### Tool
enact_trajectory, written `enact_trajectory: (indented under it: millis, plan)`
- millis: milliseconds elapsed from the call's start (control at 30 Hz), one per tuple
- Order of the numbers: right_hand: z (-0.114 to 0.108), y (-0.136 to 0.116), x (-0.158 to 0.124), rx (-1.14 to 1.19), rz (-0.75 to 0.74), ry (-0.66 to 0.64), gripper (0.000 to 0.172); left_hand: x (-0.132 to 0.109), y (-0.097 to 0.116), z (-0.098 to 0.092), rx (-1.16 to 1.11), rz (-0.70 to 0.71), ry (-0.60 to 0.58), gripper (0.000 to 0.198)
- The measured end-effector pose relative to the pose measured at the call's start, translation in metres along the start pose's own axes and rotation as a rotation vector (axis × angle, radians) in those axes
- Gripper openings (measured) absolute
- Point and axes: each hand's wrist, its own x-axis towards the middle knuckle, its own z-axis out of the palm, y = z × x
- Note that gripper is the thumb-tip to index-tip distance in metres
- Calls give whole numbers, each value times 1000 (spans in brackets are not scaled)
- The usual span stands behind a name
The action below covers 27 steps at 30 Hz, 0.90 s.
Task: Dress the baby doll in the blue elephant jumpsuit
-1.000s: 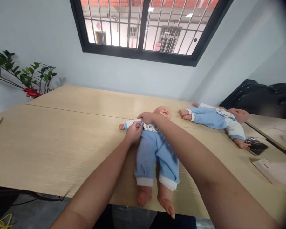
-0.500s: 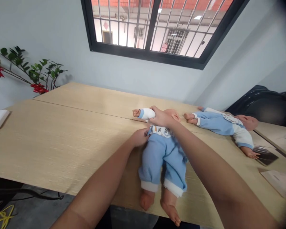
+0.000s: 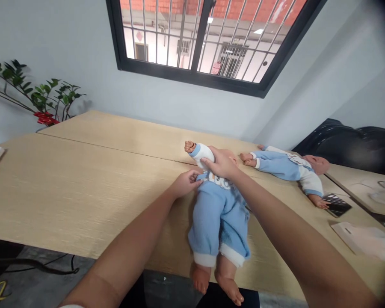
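Observation:
A baby doll [image 3: 208, 209] in light blue trousers with white cuffs and a white top lies on its back, its feet past the table's near edge. My left hand [image 3: 186, 183] pinches a small blue strap [image 3: 203, 176] at the side of the doll's waist. With thumb and fingers, my right hand [image 3: 221, 163] grips the doll's upper arm at the white sleeve [image 3: 202, 155]. That arm points up and to the left, its small fist showing. My right hand and forearm hide much of the doll's chest and part of its head.
A second doll [image 3: 277, 166] in like clothes lies at the right, one hand by a dark phone-like object [image 3: 337, 204]. Nearer stands a pale flat object [image 3: 362, 239]. The wooden table [image 3: 83, 184] reaches the wall; a leafy plant [image 3: 48, 96] is at far left.
The doll's held arm has tilted up and moved slightly right with my right hand. My left hand has drawn the blue strap outward, and it shows more plainly. The view has shifted slightly.

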Motion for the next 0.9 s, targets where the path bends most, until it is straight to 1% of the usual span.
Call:
enact_trajectory:
  millis: [67,133,200,267,333,433,467,533,600,667,733,800,900]
  plan:
    - [-4,-2,-3,31,26,40,60,-2,6,2,68,57,91,23]
    - [-7,-4,-6,46,12,82,63,-3,14,3,146,106,193,21]
    - [-9,-6,-7,41,-9,103,63,-5,21,4,255,181,239,22]
    - [-11,-7,-6,24,-31,87,63,-8,27,5,360,271,244,20]
    - [-11,-10,-4,-3,-84,28,65,-10,30,6,412,322,237,17]
    - [-9,-16,1,-63,-207,-122,65,-11,29,6,476,305,293,13]
    - [-8,-19,2,-84,-229,-169,62,-10,28,5,494,295,312,13]
    - [-7,-27,6,-116,-223,-222,55,-8,24,4,513,293,320,13]
    - [-8,-36,9,-143,-185,-231,54,-7,22,3,516,306,307,12]
    - [-11,-46,11,-180,-185,-249,61,-6,22,2,520,316,292,10]
    - [-18,-52,12,-240,-218,-288,69,-7,24,1,515,334,281,9]
    - [-28,-52,12,-287,-229,-290,70,-9,28,1,504,372,273,8]
    - [-41,-41,9,-278,-212,-217,66,-12,34,0,491,416,291,6]
